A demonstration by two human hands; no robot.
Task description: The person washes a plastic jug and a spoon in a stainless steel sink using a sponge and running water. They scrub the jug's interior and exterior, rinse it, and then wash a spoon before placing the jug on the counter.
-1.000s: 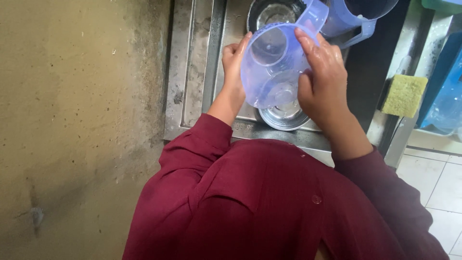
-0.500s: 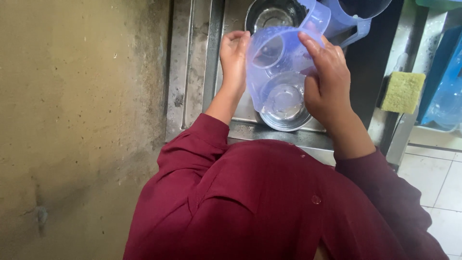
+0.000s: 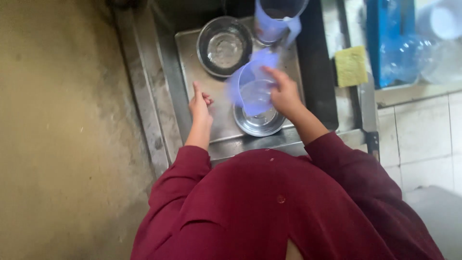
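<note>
Jug (image 3: 252, 91) of pale purple plastic sits tilted in my right hand (image 3: 285, 94), fingers clasped round it, above the steel bowl (image 3: 259, 123); my left hand (image 3: 198, 103) hangs empty, loosely curled, well left.

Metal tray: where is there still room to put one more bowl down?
Bare tray lies left of the upper bowl, around the left hand. The right side is crowded: jug in the right hand, lower bowl, second jug.

Translucent lilac plastic jug (image 3: 252, 89) w/ clear middle. Round steel bowls (image 3: 224, 46), silver-grey, on grey metal tray (image 3: 219, 113). Rectangular sponge (image 3: 351, 66): yellow. Long sleeves (image 3: 337, 161) dark red, plain, no pattern. Wall tiles (image 3: 418, 130) off-white.
</note>
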